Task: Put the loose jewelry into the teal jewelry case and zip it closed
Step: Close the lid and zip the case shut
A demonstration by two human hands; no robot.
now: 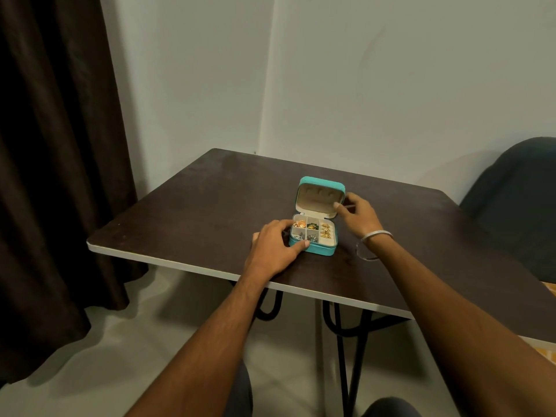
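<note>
**Teal case filled, lid up, closing step pending**

Dark-topped table (210, 200) carries the teal case (314, 249), which sits toward the middle of the surface, well clear of the edges. A curtain (60, 145) hangs at left; a chair (517, 191) stands at right.

The lid (320, 197) stands upright behind the tray. The left hand (275, 248) grips the tray's near-left corner, thumb on the front wall and fingers curled over the left rim. The right hand (358, 216) pinches the lid's right edge between thumb and fingers; a bangle (377, 236) sits on that wrist.

Jewelry (313, 231) lies in the compartments: gold pieces, a green piece, silver pieces, and rings in the right-hand slot. No loose piece is seen on the table.

Judgement: loading appears complete. To close well, the left hand should keep the base pinned while the right folds the lid down squarely, checking nothing stands proud of the dividers, then finds the zipper pull, which cannot be made out here.
</note>
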